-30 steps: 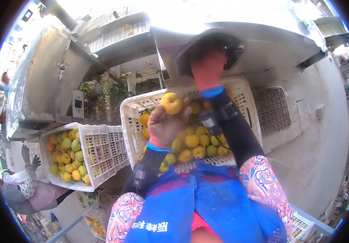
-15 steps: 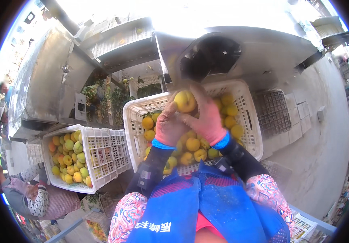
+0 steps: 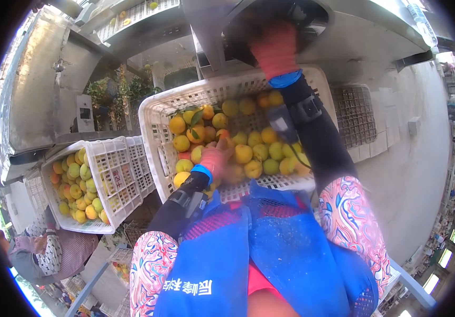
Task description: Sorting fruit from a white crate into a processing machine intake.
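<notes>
A white plastic crate full of yellow-orange peaches, some with green leaves, sits in front of me. My left hand, in a pink glove with a blue wrist band, reaches down among the peaches. Its fingers look stretched out over the fruit, partly blurred, with an orange peach at their tips. Beyond the crate's far rim, my right hand, gloved alike, reaches into a dark, rounded black opening on the metal machine. Its fingers are lost in shadow there, so any peach in them is hidden.
Another white crate of peaches stands at the left, near a person in a patterned sleeve. A grey metal housing rises at the far left. Right of my crate lies a dark openwork crate on the pale floor.
My hands, together around one peach before, have parted. The right moved forward into the black opening; the left dropped into the crate. The peach they held is out of sight. The view has shifted.
</notes>
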{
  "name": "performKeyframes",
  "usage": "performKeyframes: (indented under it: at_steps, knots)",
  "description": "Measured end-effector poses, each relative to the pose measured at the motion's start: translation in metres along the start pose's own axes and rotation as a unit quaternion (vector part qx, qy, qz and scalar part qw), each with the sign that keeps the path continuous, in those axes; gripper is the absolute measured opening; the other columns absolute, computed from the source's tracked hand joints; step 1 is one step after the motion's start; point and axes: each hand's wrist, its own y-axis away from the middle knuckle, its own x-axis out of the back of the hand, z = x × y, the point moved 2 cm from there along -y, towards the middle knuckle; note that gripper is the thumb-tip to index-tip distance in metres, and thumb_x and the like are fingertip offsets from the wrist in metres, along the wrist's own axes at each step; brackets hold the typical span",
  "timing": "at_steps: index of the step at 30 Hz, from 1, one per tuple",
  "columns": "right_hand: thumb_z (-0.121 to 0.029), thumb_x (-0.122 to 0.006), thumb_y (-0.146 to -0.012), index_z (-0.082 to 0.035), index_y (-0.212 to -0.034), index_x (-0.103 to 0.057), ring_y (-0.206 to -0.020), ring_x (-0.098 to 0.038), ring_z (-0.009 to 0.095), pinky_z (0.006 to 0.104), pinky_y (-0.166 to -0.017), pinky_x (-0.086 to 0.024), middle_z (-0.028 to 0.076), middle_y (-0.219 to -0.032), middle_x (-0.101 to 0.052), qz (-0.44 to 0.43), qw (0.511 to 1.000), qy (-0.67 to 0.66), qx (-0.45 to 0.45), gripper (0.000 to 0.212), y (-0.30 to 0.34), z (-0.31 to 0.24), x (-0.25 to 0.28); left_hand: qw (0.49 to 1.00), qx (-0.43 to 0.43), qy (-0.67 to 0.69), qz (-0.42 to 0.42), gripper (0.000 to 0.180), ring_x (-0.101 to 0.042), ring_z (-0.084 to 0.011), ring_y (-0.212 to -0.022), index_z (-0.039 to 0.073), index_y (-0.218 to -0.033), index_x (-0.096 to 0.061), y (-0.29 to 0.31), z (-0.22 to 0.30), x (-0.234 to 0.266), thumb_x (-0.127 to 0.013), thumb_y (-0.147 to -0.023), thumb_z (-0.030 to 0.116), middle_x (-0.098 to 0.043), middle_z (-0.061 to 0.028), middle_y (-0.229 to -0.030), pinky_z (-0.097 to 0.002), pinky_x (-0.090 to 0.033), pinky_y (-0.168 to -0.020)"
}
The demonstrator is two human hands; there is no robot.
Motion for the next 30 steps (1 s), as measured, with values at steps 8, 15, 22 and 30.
performKeyframes:
  at_steps: [8,15,22,30]
  knots:
    - [-0.053,-0.069,-0.083,-0.008,-0.116,-0.071,-0.095,-0.070,0.035,0.0455,-0.083,-0.054,0.018,-0.102,-0.073,-0.605,0.779,-0.100,-0.135,0.056,0.181,-0.087,0.008,0.985,0.135,0.105,0.014,0.036,-0.064,-0.0337,-0.104,0.012,-0.110,-0.072,0.002,-0.011,0.023,-0.072,-0.078,0.029,-0.062,-0.0155,-0.120,-0.0447,-0.052,-0.085]
    - [-0.055,-0.076,-0.072,-0.002,-0.138,-0.052,-0.105,-0.066,0.040,0.0467,-0.090,-0.053,0.023,-0.113,-0.069,-0.739,0.652,-0.069,-0.151,0.088,0.272,-0.097,-0.030,0.829,0.282,0.483,0.019,0.047,-0.063,-0.0204,-0.108,-0.001,-0.118,-0.068,0.019,-0.020,0.043,-0.062,-0.098,0.042,-0.064,-0.0145,-0.128,-0.0352,-0.050,-0.091]
    - [-0.026,-0.087,-0.066,-0.005,-0.145,-0.045,-0.126,-0.053,0.040,0.0472,-0.105,-0.045,0.021,-0.141,-0.053,-0.426,0.870,-0.248,0.010,0.091,0.172,-0.092,0.032,0.770,-0.024,0.636,0.047,0.067,-0.051,-0.0209,-0.131,-0.001,-0.148,-0.043,0.020,-0.034,-0.001,-0.059,-0.100,0.043,-0.053,-0.0121,-0.143,-0.0348,-0.042,-0.109]
    - [-0.020,-0.090,-0.062,0.004,-0.149,-0.038,-0.136,-0.045,0.042,0.0440,-0.115,-0.036,0.026,-0.147,-0.047,-0.222,0.914,-0.252,-0.228,0.103,0.120,-0.102,0.083,0.608,-0.089,0.789,0.029,0.071,-0.051,-0.0206,-0.131,0.001,-0.152,-0.040,-0.003,0.033,0.122,-0.069,-0.094,0.030,-0.051,-0.0109,-0.146,-0.0357,-0.041,-0.111]
